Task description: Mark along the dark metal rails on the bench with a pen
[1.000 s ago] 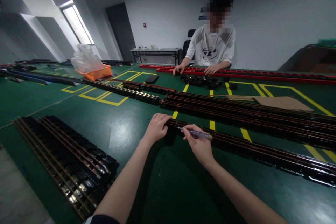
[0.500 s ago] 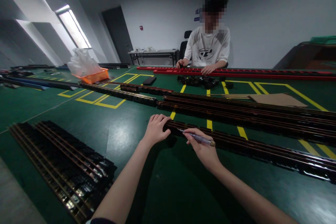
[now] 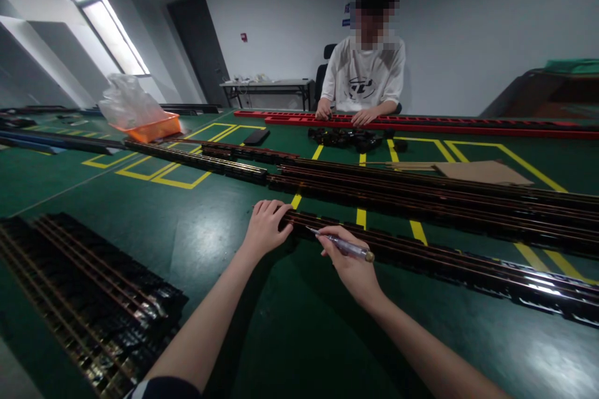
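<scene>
My left hand [image 3: 267, 224] is wrapped over the near-left end of a long black rail [image 3: 397, 248] with copper-coloured strips along it. Its thumb lies on the near side of the rail, and the fingers reach over the far side. In my right hand [image 3: 353, 268] is a slim screwdriver [image 3: 345, 245] with a translucent, purplish handle. The shaft points left, its tip at the rail a little right of my left thumb. Whether the tip sits in a screw or slot is too small to tell.
More copper-striped rails [image 3: 374, 184] lie just beyond, and a stack of shorter ones [image 3: 88, 287] is at left. An orange tray [image 3: 152, 129] holds a plastic bag. Across the green table a person [image 3: 365, 75] works at red rails [image 3: 421, 124]; cardboard [image 3: 482, 173] lies at right.
My view has shifted, so the whole scene sits further left and slightly higher. Both hands keep the same places on the rail, the screwdriver still held against it.
</scene>
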A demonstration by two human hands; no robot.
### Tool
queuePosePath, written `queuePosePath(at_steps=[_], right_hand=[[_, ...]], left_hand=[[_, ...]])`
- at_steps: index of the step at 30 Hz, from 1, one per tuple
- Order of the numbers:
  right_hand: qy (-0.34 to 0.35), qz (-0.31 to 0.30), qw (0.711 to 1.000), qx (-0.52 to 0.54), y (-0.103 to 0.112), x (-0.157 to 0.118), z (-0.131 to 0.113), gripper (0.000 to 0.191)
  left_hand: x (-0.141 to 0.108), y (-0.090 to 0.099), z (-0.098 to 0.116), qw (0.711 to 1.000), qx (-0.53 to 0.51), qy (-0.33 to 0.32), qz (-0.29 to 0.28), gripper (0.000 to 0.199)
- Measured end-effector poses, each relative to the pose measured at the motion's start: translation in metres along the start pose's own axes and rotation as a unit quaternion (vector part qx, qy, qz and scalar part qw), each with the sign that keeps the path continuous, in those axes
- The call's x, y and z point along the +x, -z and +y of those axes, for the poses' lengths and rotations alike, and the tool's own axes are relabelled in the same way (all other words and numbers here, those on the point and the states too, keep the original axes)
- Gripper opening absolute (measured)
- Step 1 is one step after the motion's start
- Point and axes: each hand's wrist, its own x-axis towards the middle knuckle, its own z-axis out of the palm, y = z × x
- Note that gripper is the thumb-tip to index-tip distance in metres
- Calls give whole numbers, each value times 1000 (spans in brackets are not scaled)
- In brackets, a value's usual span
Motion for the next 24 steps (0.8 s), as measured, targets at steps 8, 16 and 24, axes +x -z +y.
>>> queuePosePath(at_steps=[8,16,24], right_hand=[[-3,0,1000,6,-2,1,5,21],[13,28,999,-6,-3,-1,4,18],[32,53,998,-3,-1,-3,2,18]], left_hand=[[1,0,5,999,-23,-29,10,29],[2,-3,9,998,-33,-48,4,36],[2,-3,9,998,-37,-44,4,34]])
